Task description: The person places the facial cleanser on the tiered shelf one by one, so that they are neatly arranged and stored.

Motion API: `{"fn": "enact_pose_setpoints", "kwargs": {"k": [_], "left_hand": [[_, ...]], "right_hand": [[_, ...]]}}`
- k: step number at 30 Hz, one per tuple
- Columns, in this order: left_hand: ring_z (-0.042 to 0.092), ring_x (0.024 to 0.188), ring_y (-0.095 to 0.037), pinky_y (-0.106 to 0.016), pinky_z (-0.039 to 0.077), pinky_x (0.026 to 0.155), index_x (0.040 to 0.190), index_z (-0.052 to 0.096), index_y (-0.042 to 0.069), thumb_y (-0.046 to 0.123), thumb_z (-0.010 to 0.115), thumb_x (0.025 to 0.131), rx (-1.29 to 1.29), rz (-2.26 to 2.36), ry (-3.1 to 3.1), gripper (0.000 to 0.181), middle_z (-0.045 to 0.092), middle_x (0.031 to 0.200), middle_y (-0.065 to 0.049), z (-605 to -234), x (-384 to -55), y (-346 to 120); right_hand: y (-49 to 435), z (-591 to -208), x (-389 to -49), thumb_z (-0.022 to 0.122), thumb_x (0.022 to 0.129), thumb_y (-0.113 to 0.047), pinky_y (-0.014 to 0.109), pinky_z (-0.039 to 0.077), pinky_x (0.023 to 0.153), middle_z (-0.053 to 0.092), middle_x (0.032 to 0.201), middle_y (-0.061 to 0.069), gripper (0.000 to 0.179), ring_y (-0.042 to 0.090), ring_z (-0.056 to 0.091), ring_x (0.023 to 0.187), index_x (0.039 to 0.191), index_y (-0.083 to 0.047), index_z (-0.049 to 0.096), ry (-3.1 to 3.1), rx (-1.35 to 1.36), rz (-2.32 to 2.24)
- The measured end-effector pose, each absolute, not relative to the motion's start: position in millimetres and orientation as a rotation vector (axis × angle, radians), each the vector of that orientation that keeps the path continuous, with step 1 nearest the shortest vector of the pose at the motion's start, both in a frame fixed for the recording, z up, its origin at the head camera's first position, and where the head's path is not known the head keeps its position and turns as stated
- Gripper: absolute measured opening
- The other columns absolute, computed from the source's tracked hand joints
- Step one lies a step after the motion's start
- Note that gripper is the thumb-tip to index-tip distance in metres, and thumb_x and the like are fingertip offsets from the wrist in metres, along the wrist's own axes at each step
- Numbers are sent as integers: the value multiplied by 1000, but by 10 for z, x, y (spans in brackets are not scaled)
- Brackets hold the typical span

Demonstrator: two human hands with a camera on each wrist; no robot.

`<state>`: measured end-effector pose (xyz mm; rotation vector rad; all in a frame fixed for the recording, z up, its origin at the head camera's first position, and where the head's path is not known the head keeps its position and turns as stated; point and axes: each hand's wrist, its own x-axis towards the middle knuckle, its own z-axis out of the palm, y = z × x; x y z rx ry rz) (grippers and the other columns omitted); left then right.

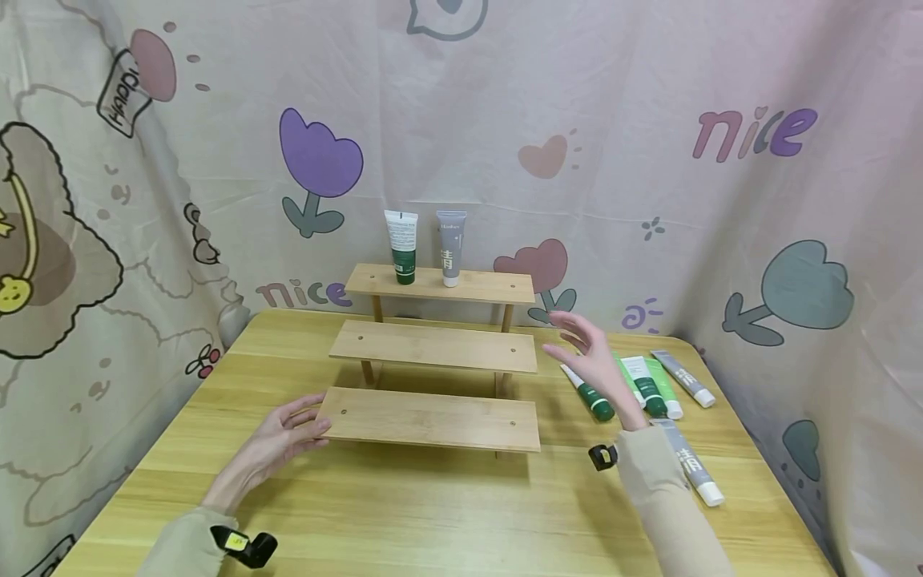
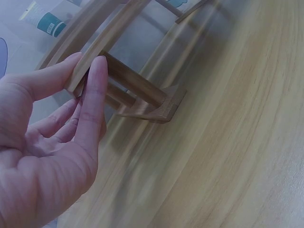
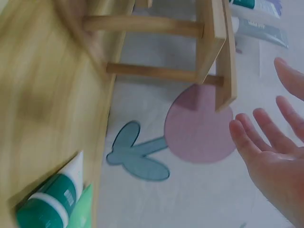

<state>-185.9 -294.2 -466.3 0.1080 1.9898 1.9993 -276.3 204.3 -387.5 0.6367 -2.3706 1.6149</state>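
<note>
A three-step wooden display rack [image 1: 433, 421] stands on the table. My left hand [image 1: 277, 441] grips the left end of its lowest shelf; in the left wrist view, the thumb and a finger pinch the board edge [image 2: 90, 59]. On the top shelf, a white and dark green squeeze tube [image 1: 404, 248] and a grey squeeze tube [image 1: 451, 248] stand upright on their caps, side by side. Off the right end of the middle shelf, my right hand [image 1: 594, 365] hangs in the air with fingers spread and nothing in them, also seen in the right wrist view [image 3: 280, 152].
Right of the rack, several tubes lie on the table: a white and dark green tube [image 1: 594, 401], another like it [image 1: 645, 385], a light green tube [image 1: 665, 389], and two grey ones, the nearer grey tube [image 1: 691, 463] partly behind the right sleeve. A printed curtain [image 1: 613, 80] hangs behind.
</note>
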Motion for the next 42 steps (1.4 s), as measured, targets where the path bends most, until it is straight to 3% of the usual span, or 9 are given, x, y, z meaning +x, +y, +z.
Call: {"fn": "enact_pose_setpoints", "kwargs": {"k": [5,13,18,20,25,27,29,36,42], "left_hand": [[62,106,-7,-25,60,98,157,4,-9,10,60,101,97,2005,1976,81,10,155,-38,-4665,-1846,-2940],[61,108,-8,-27,61,98,157,5,-10,8,60,101,99,2003,1991,80,25,148,-33,-4681,-1851,-2948],[62,107,-6,-25,61,97,157,4,-9,9,60,101,92,2012,1970,81,14,154,-38,-4681,-1849,-2952],[62,106,-5,-24,61,97,157,3,-8,9,60,101,90,2015,1959,82,5,157,-39,-4679,-1847,-2953],[62,107,-6,-26,61,98,157,4,-10,9,60,101,97,2011,1980,82,20,151,-36,-4684,-1853,-2949],[62,107,-7,-27,61,97,157,5,-11,9,61,100,97,2011,1989,82,32,145,-28,-4682,-1854,-2945],[62,107,-8,-27,61,97,156,5,-11,8,61,100,94,2012,1987,82,40,136,-19,-4675,-1855,-2942],[61,105,-9,-27,62,95,156,5,-11,8,60,101,101,2012,1973,80,47,123,-6,-4664,-1849,-2944],[62,106,-8,-27,62,96,156,6,-11,8,60,100,96,2010,1983,81,45,129,-10,-4670,-1847,-2944]], "right_hand": [[2246,-3970,-2647,75,88,-1,21,47,114,53,143,24,55,5,54,127,138,5,53,-2402,639,1552],[2628,-4163,-2441,73,89,-1,4,43,107,54,141,26,53,-6,51,123,137,8,52,-2433,605,1478],[2813,-4284,-2336,73,86,5,5,45,105,59,132,-11,52,-12,52,121,134,13,52,-2384,606,1486],[2858,-4313,-2288,74,86,6,4,46,104,58,130,-12,52,-14,51,119,133,13,53,-2384,593,1476],[2989,-4376,-2183,74,89,0,-1,41,103,54,137,28,52,-18,48,117,136,8,53,-2473,505,1417],[3060,-4407,-2154,74,90,-3,-2,41,101,52,138,31,52,-19,47,116,136,7,53,-2512,470,1391],[3128,-4442,-2125,75,89,-3,-2,42,100,56,135,27,52,-18,49,114,135,8,54,-2516,458,1374],[3352,-4579,-2033,74,86,5,-3,44,98,54,123,-31,51,-18,52,112,130,17,52,-2468,508,1376],[3499,-4647,-1953,72,87,7,-4,43,98,53,125,-32,49,-19,51,112,129,19,50,-2474,515,1370]]}}
